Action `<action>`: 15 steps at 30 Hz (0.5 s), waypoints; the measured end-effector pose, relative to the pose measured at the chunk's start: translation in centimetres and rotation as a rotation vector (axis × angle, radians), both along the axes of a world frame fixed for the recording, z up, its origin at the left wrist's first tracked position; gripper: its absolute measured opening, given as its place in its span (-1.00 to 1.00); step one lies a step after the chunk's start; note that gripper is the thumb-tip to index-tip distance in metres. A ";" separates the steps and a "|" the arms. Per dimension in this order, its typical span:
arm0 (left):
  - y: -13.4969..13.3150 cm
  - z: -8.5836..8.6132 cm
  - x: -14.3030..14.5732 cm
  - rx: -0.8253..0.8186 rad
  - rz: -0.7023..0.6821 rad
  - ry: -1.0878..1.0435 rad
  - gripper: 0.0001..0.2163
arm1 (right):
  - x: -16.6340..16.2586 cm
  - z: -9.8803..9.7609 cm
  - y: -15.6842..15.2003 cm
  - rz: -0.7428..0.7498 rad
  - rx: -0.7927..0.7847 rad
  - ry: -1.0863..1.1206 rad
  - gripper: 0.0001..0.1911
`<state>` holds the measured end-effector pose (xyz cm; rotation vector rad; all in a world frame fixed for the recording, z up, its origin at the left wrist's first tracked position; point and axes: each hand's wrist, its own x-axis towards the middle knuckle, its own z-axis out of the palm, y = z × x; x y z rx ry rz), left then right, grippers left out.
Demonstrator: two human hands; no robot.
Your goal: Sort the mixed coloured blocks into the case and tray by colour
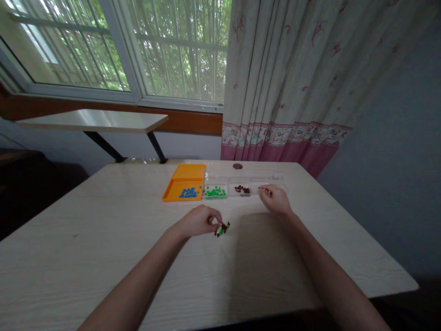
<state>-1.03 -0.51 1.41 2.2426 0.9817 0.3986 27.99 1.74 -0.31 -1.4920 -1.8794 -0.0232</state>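
My left hand (201,220) is closed, thumb and fingers pinching a small brick model (223,228) made of brown, green and yellow pieces, low over the table. Over the right end of a row of clear boxes is my right hand (275,198), its fingers pinched together; whatever they hold, if anything, is too small to make out. Just left of it, dark brown bricks (242,189) lie in one clear compartment. Green bricks (214,191) fill the compartment beside that, and blue bricks (189,192) lie in an orange case (168,193) with its lid folded back.
The pale wooden table (86,257) has a round cable hole (237,166) near its back edge. A raised white shelf (93,120) on black legs stands at the back left. Behind the table hang a floral curtain (275,92) and a barred window.
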 end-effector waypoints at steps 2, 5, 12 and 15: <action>0.0 -0.1 0.0 -0.015 -0.002 -0.025 -0.86 | -2.6 -0.3 -0.7 0.121 -0.022 -0.039 -0.78; 0.1 -0.5 0.1 -0.030 -0.022 -0.030 -0.86 | -5.5 -0.4 -2.0 0.276 -0.030 -0.054 -0.82; 0.4 -1.4 1.0 -0.127 0.167 -0.287 -0.72 | -8.1 0.5 -4.4 0.404 -0.025 0.014 -0.81; 0.4 -1.7 1.7 -0.235 0.206 -0.396 -0.65 | -8.5 0.4 -4.5 0.409 -0.027 0.033 -0.81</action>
